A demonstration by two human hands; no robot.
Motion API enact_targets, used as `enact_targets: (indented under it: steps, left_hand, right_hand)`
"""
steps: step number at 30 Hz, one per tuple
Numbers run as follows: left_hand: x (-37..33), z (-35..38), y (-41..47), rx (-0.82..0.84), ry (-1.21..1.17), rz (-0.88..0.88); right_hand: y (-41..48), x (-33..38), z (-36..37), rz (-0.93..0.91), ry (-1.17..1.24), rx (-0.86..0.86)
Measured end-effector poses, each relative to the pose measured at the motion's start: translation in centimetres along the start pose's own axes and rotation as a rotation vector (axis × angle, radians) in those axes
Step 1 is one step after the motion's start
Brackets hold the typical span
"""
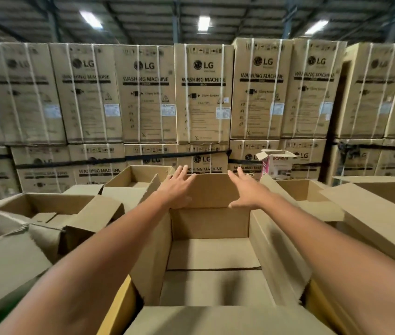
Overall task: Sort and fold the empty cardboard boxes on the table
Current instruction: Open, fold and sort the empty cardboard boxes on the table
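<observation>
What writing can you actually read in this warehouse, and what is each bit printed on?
"LG": on the tall stacked boxes behind.
"WASHING MACHINE": on the same boxes, under the logo.
Small print and white stickers on them: too small to read.
Red word on the pink box: too blurred to read.
The open box in front: no print shows.

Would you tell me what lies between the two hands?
In the head view, the upright far flap of the open box fills the gap between left hand and right hand.

lg washing machine cartons (pixel 201 93) stand stacked under ceiling lights (pixel 203 22), a small, seemingly pink-printed box (pixel 277 165) before them.
</observation>
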State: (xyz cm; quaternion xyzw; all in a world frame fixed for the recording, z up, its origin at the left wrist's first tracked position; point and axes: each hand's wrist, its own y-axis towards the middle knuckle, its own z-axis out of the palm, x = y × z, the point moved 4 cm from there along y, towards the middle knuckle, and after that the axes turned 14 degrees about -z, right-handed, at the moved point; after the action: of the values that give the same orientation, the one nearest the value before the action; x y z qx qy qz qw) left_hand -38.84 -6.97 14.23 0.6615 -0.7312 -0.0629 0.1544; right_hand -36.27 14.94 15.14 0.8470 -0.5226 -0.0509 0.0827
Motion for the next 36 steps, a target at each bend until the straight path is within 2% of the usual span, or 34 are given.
enact_targets:
  steps: [13,19,24,28,36]
  left_hand:
    - [0.0,-5.9,-20.8,-0.100,-0.262,-0.111]
    - [2.9,-6.7,-31.8,-0.089,-0.482,-0.214]
    - [8.0,-5.6,-42.4,-0.170,-0.598,-0.326]
    - [14.2,-2.9,-51.7,-0.184,-0.578,-0.410]
    - [28.7,3.3,-73.9,-0.136,-0.626,-0.759]
  right_hand:
    - [-19.1,10.2,-3.0,-0.077,0.313,-0.262]
    - [-27.0,18.8,0.0,-0.113,0.510,-0.362]
    - [-31.0,27.2,3.6,-0.164,0.710,-0.500]
    - [-32.8,35.4,7.6,-0.196,0.880,-0.449]
    - [-34.6,56.7,16.7,-0.243,1.074,-0.142]
